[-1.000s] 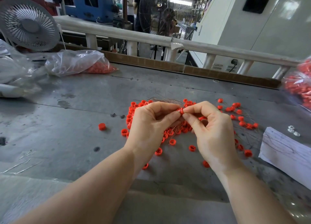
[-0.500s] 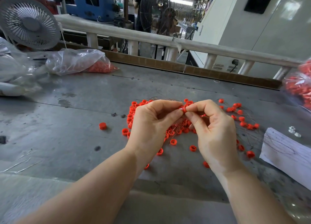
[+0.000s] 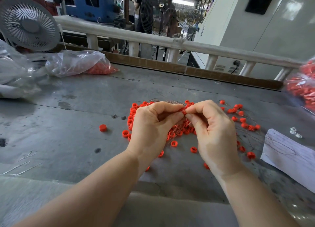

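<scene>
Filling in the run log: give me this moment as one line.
left hand: pinches red cap | right hand: pinches same cap | loose caps: scattered on table below hands

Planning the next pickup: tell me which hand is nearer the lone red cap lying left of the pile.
Left. The left hand lies right of the lone red cap, apart from it; the right hand is farther right, beyond the left.
</scene>
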